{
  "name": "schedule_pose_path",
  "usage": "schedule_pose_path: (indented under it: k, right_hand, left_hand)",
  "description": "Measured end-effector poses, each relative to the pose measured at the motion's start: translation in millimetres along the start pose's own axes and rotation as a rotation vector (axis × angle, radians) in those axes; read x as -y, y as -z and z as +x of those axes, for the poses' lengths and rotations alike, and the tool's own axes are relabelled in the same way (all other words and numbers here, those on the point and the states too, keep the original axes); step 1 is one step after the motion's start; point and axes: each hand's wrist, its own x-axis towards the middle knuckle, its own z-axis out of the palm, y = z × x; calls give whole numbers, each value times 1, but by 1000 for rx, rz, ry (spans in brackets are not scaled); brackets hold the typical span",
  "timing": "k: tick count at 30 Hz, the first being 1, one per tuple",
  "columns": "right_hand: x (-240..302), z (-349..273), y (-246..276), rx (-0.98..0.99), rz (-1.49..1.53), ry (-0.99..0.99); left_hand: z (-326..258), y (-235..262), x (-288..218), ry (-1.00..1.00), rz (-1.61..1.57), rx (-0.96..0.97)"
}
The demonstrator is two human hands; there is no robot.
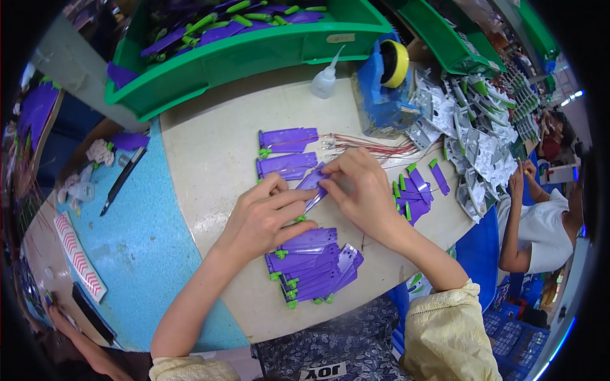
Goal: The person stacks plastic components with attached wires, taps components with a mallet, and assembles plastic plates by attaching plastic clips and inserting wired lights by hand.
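Between my hands, a purple plastic piece (312, 184) with a green end lies tilted over the pale tabletop. My left hand (267, 209) is closed on its lower part, fingers along its surface. Thumb and fingertips of my right hand (359, 185) pinch its upper end; anything small between them is hidden. Just beyond are two similar purple pieces (289, 137), laid side by side. A fanned stack of purple pieces (318, 270) with green ends lies nearer to me. Thin red wires (375, 147) with silvery tips run to the right from behind my right hand.
A green bin (254, 51) of purple and green parts stands at the back. Beside it are a dropper bottle (324, 81) and a blue tape dispenser (381, 95). Grey-white parts (470, 133) pile up at right, near another person (537, 222). A black-handled cutter (122, 181) lies left.
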Motion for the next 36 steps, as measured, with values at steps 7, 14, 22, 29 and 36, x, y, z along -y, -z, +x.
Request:
schedule_pose_path:
  k: [7, 14, 22, 29, 36]
  right_hand:
    - [-62, 42, 95, -222, 203, -642]
    - [-51, 23, 85, -266, 947, -818]
    - [-15, -11, 46, 121, 851, -663]
    - [12, -31, 1, 422, 862, -379]
    - [13, -26, -5, 331, 522, -242]
  left_hand:
    - [-1, 4, -3, 49, -15, -13]
    - [2, 3, -3, 69, -33, 5]
    - [-1, 7, -6, 211, -34, 11]
    - [-3, 0, -1, 182, -115, -7]
    - [-15, -5, -10, 117, 27, -143]
